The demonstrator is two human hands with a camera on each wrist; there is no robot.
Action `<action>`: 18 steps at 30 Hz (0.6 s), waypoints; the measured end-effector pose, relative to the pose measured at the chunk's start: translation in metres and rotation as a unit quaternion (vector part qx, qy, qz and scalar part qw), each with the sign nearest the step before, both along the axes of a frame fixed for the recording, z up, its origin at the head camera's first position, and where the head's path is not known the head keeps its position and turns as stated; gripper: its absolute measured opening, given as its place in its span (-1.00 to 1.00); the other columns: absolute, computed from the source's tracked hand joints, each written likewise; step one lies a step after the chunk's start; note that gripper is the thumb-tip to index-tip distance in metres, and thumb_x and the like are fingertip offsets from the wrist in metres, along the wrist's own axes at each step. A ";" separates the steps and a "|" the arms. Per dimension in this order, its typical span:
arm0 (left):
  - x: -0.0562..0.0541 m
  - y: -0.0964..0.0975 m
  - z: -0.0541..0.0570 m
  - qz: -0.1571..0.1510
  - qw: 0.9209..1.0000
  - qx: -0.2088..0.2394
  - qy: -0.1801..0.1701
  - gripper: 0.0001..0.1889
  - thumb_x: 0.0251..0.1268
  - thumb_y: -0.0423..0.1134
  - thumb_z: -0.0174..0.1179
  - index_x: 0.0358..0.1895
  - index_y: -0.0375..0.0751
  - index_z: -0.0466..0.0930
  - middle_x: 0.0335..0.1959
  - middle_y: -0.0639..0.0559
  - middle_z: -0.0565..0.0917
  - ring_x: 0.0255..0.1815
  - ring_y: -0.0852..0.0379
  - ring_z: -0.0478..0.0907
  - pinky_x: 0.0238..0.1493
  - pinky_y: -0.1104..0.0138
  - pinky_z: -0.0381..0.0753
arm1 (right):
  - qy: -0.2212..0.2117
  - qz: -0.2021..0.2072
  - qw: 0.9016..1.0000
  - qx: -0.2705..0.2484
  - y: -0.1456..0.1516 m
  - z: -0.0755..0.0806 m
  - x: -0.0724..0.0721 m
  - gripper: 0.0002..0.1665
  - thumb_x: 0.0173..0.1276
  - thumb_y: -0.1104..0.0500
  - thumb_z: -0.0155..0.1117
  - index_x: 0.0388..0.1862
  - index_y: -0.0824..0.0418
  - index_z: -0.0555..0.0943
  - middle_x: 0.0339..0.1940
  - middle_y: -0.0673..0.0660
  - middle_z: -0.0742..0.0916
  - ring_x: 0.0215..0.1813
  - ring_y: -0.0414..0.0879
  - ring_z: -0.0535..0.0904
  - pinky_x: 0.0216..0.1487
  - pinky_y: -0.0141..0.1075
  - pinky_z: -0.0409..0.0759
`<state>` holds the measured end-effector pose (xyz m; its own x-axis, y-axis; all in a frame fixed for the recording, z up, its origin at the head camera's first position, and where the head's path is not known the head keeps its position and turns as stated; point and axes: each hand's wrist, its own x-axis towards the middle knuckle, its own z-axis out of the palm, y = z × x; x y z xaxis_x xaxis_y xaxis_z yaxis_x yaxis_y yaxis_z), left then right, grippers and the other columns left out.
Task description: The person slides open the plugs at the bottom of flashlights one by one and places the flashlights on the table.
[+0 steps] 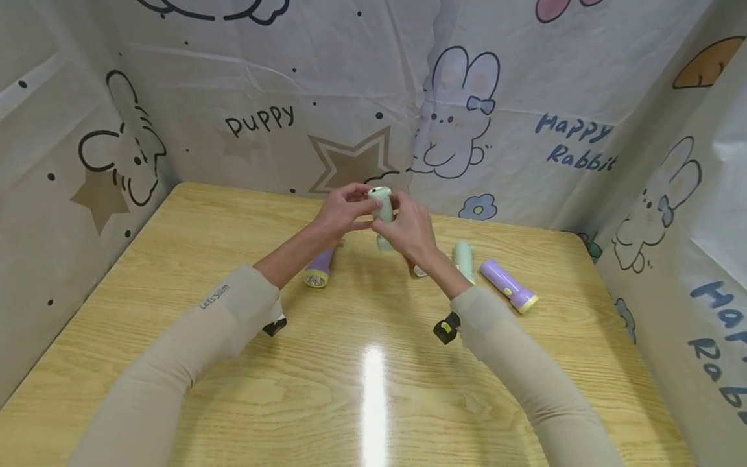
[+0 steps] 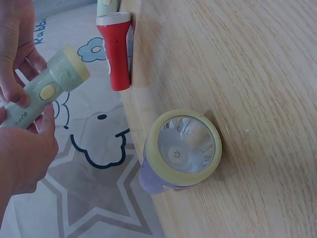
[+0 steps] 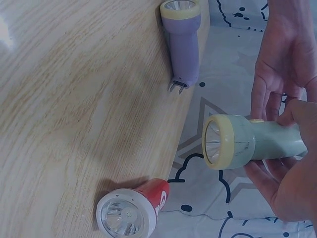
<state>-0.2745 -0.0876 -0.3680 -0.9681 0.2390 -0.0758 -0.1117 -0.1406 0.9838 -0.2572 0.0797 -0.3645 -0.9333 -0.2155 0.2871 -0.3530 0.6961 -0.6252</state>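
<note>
Both hands hold a light green flashlight (image 1: 383,209) above the far part of the table, its tail end up and its yellow-rimmed head (image 3: 219,142) pointing down. My left hand (image 1: 341,211) grips it near the tail, thumb laid against the body. Around the body curl the thumb and fingers of my right hand (image 1: 410,227). A yellow switch (image 2: 47,92) shows on its side in the left wrist view. Below the left forearm lies a purple flashlight (image 1: 319,267); the right wrist view shows two metal prongs at its tail. A red flashlight (image 2: 117,54) is mostly hidden behind the right wrist in the head view.
Right of the right wrist lie another light green flashlight (image 1: 463,261) and a second purple flashlight (image 1: 508,285) on the wooden table (image 1: 350,389). Printed cloth walls (image 1: 362,84) close in the back and both sides. A small black object (image 1: 447,328) shows by the right cuff.
</note>
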 end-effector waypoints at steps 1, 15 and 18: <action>0.000 0.000 0.000 0.000 1.000 0.002 -0.001 -0.56 0.39 -0.33 0.26 0.28 -0.31 0.42 0.10 -0.17 0.49 0.15 -0.10 0.53 0.01 0.21 0.70 | 0.000 0.000 1.000 -0.001 0.000 0.000 0.000 -0.49 0.24 0.12 0.36 0.12 0.33 0.54 -0.08 0.19 0.72 -0.22 -0.01 0.60 -0.24 -0.18 0.61; 0.000 0.001 0.004 -0.001 0.999 0.029 -0.017 -0.62 0.55 -0.17 0.08 0.26 -0.32 0.42 0.24 -0.21 0.47 0.23 -0.17 0.50 0.15 0.11 0.62 | 0.017 0.005 1.000 -0.009 0.001 0.002 0.002 -0.46 0.23 0.15 0.38 0.15 0.34 0.53 -0.06 0.22 0.71 -0.20 0.00 0.65 -0.20 -0.17 0.66; 0.001 0.001 0.005 0.003 0.999 0.031 -0.022 -0.61 0.60 -0.13 0.00 0.29 -0.32 0.41 0.22 -0.22 0.47 0.24 -0.17 0.50 0.17 0.10 0.61 | 0.020 0.006 1.000 -0.012 0.000 0.001 0.002 -0.45 0.22 0.16 0.39 0.16 0.34 0.53 -0.05 0.23 0.71 -0.20 0.00 0.65 -0.20 -0.17 0.66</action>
